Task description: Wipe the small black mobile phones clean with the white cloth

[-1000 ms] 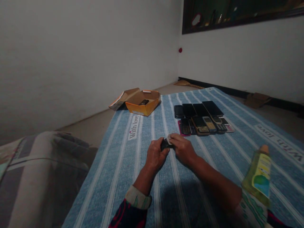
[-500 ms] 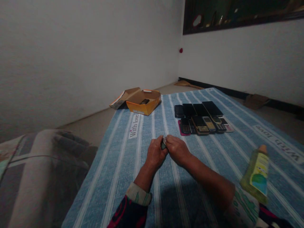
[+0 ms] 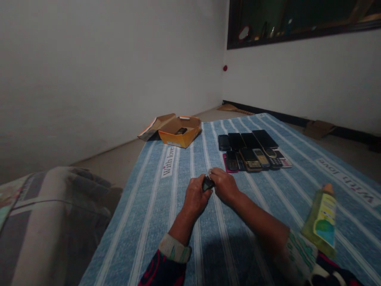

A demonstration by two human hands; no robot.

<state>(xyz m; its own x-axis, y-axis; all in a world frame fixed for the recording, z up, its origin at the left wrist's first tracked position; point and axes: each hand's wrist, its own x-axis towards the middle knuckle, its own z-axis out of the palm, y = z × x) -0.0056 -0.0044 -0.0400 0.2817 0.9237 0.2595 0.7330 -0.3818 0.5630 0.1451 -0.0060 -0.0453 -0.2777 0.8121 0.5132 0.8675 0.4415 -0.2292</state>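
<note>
A small dark mobile phone (image 3: 208, 183) is gripped in my left hand (image 3: 195, 195), over the middle of the striped cloth. My right hand (image 3: 225, 185) is closed at the phone's right side, its fingers pressed together with a bit of something whitish (image 3: 210, 171) showing at the tips. What that whitish thing is, I cannot make out. Beyond my hands, to the right, lie two rows of phones: black flat ones (image 3: 250, 140) behind and keypad phones (image 3: 251, 158) in front.
An open orange cardboard box (image 3: 181, 139) with a dark phone (image 3: 181, 131) inside stands at the far left. A bottle of yellow-green liquid (image 3: 321, 222) lies at the right. Blue striped cloth (image 3: 160, 222) covers the surface. Grey fabric (image 3: 56, 222) is at the left.
My hands have shifted slightly, and the phone's dark face now shows between them. The right fingers have moved a little to the right. The view has tilted slightly upward.
</note>
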